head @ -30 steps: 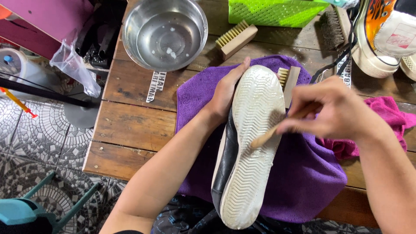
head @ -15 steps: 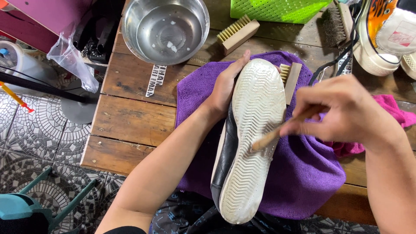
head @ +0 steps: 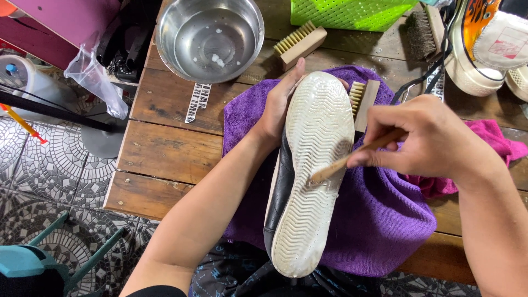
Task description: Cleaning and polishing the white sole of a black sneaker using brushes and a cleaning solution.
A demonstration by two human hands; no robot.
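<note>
The left hand (head: 278,113) clasps the light, stiff-soled shoe (head: 311,170) by its side while the right hand (head: 426,140) pinches a thin brush (head: 352,159) against the likely slippery sole.

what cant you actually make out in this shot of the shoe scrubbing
Head view only:
- Upper of the shoe: it lies sole up, only a dark side strip shows.
- Brush bristles: too small, pressed against the sole.
- Left hand fingers: behind the shoe.
- Right hand palm: faces away.
- Sneakers: cut off by the edge.
</note>
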